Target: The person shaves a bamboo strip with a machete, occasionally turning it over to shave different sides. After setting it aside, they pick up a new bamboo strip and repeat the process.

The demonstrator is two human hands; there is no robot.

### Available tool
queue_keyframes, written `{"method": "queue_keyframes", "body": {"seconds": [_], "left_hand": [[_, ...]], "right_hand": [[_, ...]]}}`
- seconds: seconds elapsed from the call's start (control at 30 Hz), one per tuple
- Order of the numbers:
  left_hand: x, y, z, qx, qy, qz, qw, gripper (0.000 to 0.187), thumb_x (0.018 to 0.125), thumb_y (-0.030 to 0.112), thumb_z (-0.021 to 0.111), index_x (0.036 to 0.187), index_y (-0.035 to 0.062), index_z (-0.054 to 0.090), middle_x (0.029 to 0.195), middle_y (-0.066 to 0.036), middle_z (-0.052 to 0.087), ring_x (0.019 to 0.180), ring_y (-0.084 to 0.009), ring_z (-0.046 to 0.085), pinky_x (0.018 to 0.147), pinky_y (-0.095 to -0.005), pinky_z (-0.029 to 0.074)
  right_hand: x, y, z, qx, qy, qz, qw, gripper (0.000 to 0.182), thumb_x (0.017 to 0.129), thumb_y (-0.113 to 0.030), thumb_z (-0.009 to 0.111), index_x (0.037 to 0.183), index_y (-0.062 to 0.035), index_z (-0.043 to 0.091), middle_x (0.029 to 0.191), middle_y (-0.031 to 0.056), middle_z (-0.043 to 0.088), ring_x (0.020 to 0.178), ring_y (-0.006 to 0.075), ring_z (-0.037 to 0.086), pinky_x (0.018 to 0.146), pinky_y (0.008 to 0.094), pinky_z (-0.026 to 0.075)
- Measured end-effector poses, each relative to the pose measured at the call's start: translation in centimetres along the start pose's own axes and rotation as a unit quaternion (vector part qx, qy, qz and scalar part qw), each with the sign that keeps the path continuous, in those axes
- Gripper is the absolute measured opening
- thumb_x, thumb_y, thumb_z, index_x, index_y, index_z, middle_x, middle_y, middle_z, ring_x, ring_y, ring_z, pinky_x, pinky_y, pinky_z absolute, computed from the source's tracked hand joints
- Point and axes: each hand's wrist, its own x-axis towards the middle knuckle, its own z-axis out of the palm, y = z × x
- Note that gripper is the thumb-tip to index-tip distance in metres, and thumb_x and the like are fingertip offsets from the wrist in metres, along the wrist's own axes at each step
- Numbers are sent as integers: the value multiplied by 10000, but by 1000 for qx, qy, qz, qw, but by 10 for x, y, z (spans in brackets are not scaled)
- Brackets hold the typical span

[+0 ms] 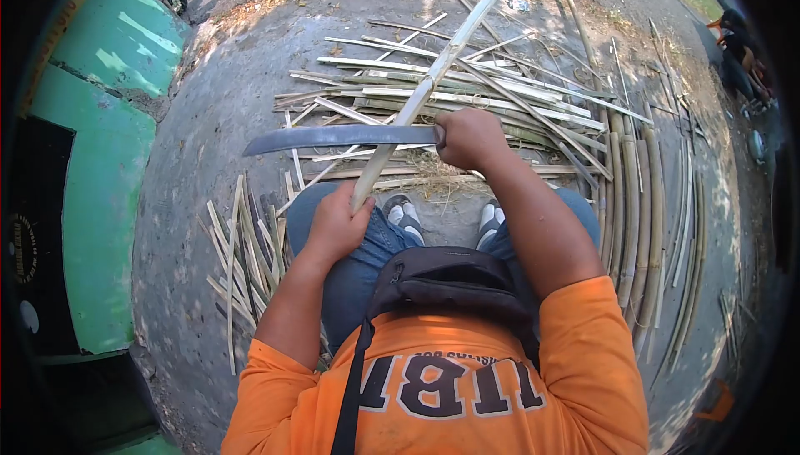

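My left hand (337, 226) is closed around the lower end of a long split bamboo strip (433, 80), which slants away from me up and to the right. In my right hand (472, 140) is the handle of a machete (342, 137). Its broad grey blade points left and crosses over the strip, a little beyond my left hand. Beneath them a pile of split bamboo pieces (500, 103) lies on the ground in front of my feet.
Whole bamboo poles (631, 222) lie lengthwise at the right. More thin strips (242, 255) are heaped at the left, near a green wall (108, 205). A black waist bag (454, 284) rests on my lap. Another person (742, 59) is at the far right.
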Motion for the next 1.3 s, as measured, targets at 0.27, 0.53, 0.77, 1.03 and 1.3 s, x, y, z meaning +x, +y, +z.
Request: {"method": "queue_keyframes", "body": {"seconds": [0.27,0.53,0.77,1.03,1.3], "left_hand": [[-2,-5,5,17,-6,33,999,275,954,228,712,1109,7,655,856,-238,700,804,-432,692,718,-459,525],[-4,10,-3,-11,-20,-6,1000,289,959,270,706,1068,10,642,858,-267,701,847,-485,683,725,-508,522],[-4,7,-3,0,-12,-2,1000,285,958,261,714,1066,6,649,840,-257,697,808,-461,679,710,-488,519],[-4,12,0,19,-10,-9,1000,306,956,280,716,1076,6,652,877,-282,705,861,-495,685,732,-512,529],[-13,24,0,33,11,15,999,290,954,260,717,1075,4,654,878,-279,707,861,-495,684,732,-509,531]], "right_hand": [[15,84,-6,156,150,220,951,312,942,-317,556,1028,-76,736,987,225,736,968,425,694,868,521,548],[14,55,-13,220,188,138,947,286,904,-310,623,956,-49,731,858,223,715,840,445,670,781,506,530],[22,67,-12,372,270,112,881,323,832,-318,784,896,-10,716,710,124,684,655,267,633,670,397,504],[21,86,-20,515,312,123,789,308,830,-303,803,829,-13,699,681,41,661,618,152,556,616,346,453],[18,89,-24,571,334,129,739,290,841,-299,824,799,-50,681,666,0,620,610,121,536,601,321,439]]}}
